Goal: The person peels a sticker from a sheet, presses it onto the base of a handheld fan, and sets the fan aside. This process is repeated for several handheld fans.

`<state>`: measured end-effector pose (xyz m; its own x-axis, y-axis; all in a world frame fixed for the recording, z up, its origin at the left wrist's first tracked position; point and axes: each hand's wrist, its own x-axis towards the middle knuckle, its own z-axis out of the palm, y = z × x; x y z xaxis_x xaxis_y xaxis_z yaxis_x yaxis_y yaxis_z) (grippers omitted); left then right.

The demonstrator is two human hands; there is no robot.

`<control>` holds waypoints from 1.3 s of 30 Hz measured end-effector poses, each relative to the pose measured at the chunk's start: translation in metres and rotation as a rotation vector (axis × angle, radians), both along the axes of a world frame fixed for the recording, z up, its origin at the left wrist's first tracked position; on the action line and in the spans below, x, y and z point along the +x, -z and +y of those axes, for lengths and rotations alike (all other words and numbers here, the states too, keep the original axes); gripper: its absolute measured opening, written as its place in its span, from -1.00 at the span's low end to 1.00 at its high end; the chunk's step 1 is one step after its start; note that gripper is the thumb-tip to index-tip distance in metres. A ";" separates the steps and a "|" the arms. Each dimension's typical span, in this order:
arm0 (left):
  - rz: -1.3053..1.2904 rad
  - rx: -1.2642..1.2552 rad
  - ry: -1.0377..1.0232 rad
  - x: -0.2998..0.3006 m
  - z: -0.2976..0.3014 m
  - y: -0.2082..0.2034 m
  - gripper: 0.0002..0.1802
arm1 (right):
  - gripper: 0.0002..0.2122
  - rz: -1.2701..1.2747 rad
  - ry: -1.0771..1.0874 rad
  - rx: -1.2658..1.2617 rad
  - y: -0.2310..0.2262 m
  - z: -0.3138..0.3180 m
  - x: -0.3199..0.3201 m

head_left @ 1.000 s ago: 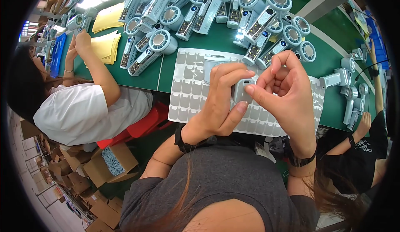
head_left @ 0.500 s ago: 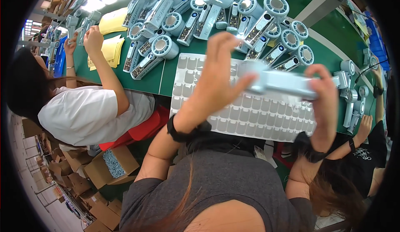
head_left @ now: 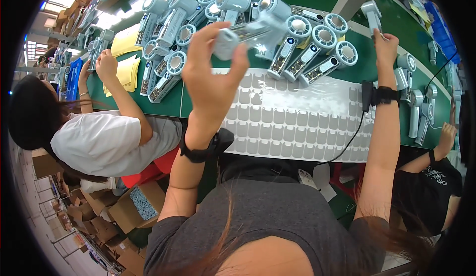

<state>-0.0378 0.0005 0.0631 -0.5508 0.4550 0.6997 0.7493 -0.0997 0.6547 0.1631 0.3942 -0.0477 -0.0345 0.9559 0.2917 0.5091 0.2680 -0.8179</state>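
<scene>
The left hand (head_left: 210, 80) has its thumb and fingers closed about the handle end of a light-blue handheld fan (head_left: 227, 47), held tilted and blurred over the pile of handheld fans (head_left: 325, 37); whether it touches those beneath, I cannot tell. The right hand (head_left: 386, 47), arm stretched far out, grasps the lower handle of a second handheld fan (head_left: 372, 14), well apart from the pile.

Handling 2 fans at once calls, I judge, for a firm hold on each handle, the left fan kept clear of its neighbours' round heads, and the right fan kept off the black cable (head_left: 355, 136) at that wrist. Attention to the left fan first seems wise, since its surroundings are crowded.

Counted: 2 fans in hand, 2 black wristbands (head_left: 385, 96), 1 sheet of grey labels (head_left: 302, 136) on the green worktable (head_left: 171, 105), 2 stacks of yellow paper (head_left: 122, 76) and 2 co-workers. At the right edge lie at least 4 more fans (head_left: 414, 122); the pile overlaps too much for a sure count.
</scene>
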 end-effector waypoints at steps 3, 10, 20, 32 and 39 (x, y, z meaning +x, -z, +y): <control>-0.103 0.151 0.037 0.004 -0.017 0.000 -0.64 | -0.49 -0.238 0.038 0.135 -0.004 -0.020 -0.011; -0.184 0.261 -0.052 0.001 -0.058 0.025 -0.54 | -0.77 -0.049 -0.450 0.093 -0.066 -0.167 -0.004; -0.231 0.342 -0.063 0.018 -0.041 0.043 -0.48 | -0.81 -0.095 -0.961 0.021 -0.027 -0.319 -0.046; -0.193 0.050 0.004 0.032 -0.055 0.044 -0.32 | -0.84 -0.105 -0.952 -0.135 -0.031 -0.318 -0.056; -0.187 0.086 0.035 0.031 -0.055 0.044 -0.35 | -0.86 -0.084 -0.935 0.157 -0.018 -0.325 -0.058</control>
